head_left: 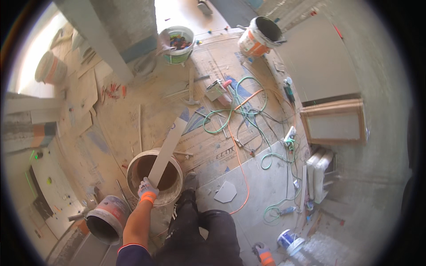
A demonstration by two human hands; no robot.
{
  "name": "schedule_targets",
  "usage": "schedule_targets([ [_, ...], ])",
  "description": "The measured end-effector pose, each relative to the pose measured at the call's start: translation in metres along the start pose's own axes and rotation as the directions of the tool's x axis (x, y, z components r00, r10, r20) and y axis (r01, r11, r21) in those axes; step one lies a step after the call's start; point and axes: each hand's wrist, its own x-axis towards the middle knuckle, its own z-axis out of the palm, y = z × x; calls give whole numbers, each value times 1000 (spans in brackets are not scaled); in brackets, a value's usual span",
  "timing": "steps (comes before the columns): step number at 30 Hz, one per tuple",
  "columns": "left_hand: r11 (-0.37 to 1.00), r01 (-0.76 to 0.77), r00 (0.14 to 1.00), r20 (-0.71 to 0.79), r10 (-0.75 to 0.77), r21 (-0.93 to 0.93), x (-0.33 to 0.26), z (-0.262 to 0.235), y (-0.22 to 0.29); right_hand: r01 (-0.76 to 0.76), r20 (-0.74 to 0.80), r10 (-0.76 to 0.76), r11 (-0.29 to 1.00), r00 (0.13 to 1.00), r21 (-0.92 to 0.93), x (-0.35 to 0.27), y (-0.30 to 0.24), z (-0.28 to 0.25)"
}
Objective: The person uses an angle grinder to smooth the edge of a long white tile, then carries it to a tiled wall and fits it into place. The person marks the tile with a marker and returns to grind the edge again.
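My left hand (147,190), in a grey glove with an orange cuff, is closed on the near end of a long, pale tile strip (167,148). The strip slants away from me across the open mouth of a large round bucket (178,185), its far end over the cardboard-covered floor. Brownish contents show inside that bucket. At the lower edge, well apart from the strip, is my right hand (262,253), gloved the same way. Its fingers are small and dark in the picture, so their grip is unclear. A white and blue tub (290,241) stands just right of it.
Tangled green and orange hoses (231,113) lie ahead, near a hammer (191,91). A tipped bucket (108,217) rests at left. Farther off stand a bucket of coloured pieces (186,55) and an orange-and-white bucket (253,42). A cut tile piece (225,192) lies by my feet.
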Motion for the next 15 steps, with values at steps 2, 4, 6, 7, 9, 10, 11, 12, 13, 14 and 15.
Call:
schedule_targets([
  [2, 998, 53, 998, 24, -53, -29, 9, 3, 2, 59, 45, -57, 997, 997, -50, 13, -51, -19],
  [4, 994, 87, 996, 34, -85, -62, 15, 5, 2, 102, 43, -97, 981, 994, -163, 29, -118, -32],
  [6, 993, 92, 995, 44, -89, -80, 17, 7, -2, 197, 61, -187, 923, 980, -332, 40, -188, -39],
  [7, 985, 103, 994, 38, -99, -137, 18, 9, -4, 258, 76, -251, 851, 965, -457, 48, -223, -40],
  [9, 982, 117, 993, 43, -112, -150, 19, 16, -9, 362, 115, -376, 698, 920, -618, 62, -285, -38],
  [10, 979, 126, 992, 47, -120, -162, 20, 21, -12, 425, 151, -444, 623, 883, -656, 73, -313, -34],
  [11, 976, 145, 989, 60, -137, -162, 20, 26, -15, 425, 160, -450, 582, 878, -693, 84, -340, -32],
  [12, 973, 151, 988, 60, -142, -173, 18, 31, -18, 458, 197, -479, 524, 855, -718, 98, -368, -30],
  [13, 976, 141, 990, 48, -135, -167, 16, 35, -21, 451, 214, -469, 481, 857, -752, 115, -397, -27],
  [14, 971, 163, 986, 69, -153, -178, 14, 38, -23, 502, 272, -493, 424, 826, -754, 135, -427, -22],
  [15, 972, 164, 985, 71, -154, -169, 10, 40, -24, 482, 286, -464, 386, 838, -786, 157, -459, -16],
])
